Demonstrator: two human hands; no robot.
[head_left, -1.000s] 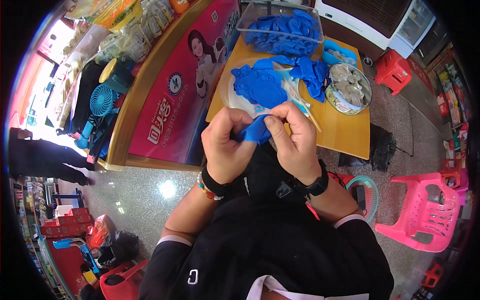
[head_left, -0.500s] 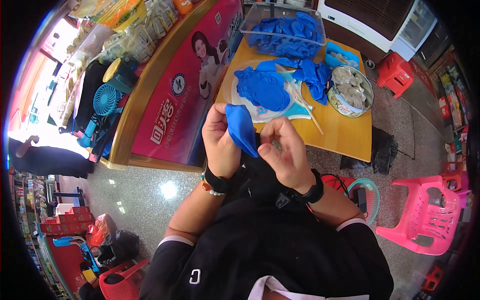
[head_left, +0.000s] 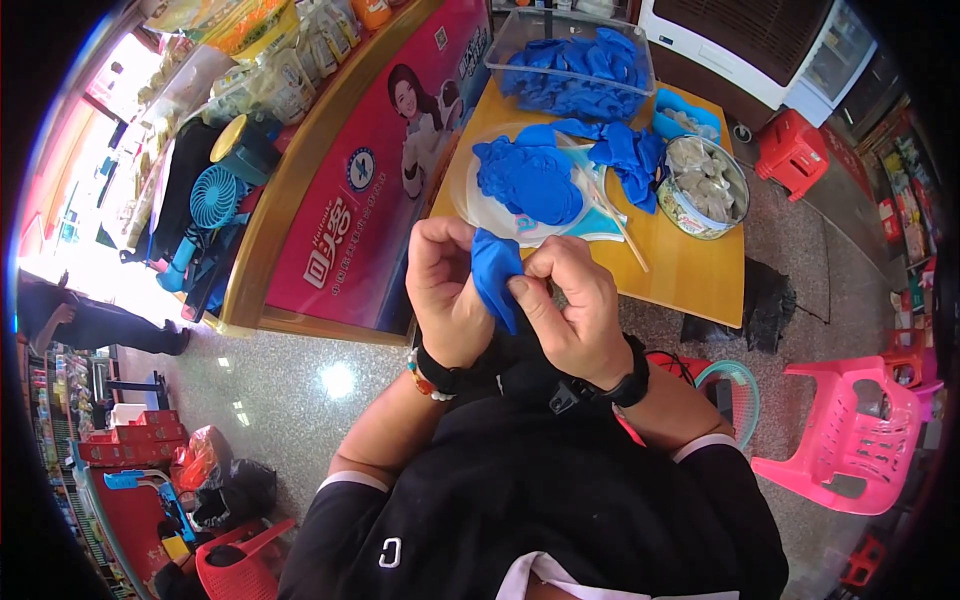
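My left hand (head_left: 445, 295) grips a floppy blue piece (head_left: 492, 268) of thin material, held upright in front of me. My right hand (head_left: 573, 310) pinches the same piece at its right side with thumb and curled fingers. Just beyond them on the wooden table (head_left: 688, 280) are a pale plate (head_left: 465, 200) with a flat heap of similar blue pieces (head_left: 530, 185), a loose blue bunch (head_left: 630, 165) and a thin stick (head_left: 628, 238). Behind stand a clear bin (head_left: 500, 55) full of blue pieces, a small blue container (head_left: 680, 108) and a round tin (head_left: 700, 185) of greyish pieces.
A counter (head_left: 345, 230) with packages and a blue fan (head_left: 213, 195) borders the table's left. A red stool (head_left: 790, 160) and pink chair (head_left: 840, 430) are at right. Another person (head_left: 90, 325) is at far left. Red boxes (head_left: 135, 445) and bags (head_left: 230, 490) sit lower left.
Half a second ago my right hand was apart from the blue piece; now it pinches it again. Both hands are slightly lower than then. The person at far left has shifted.
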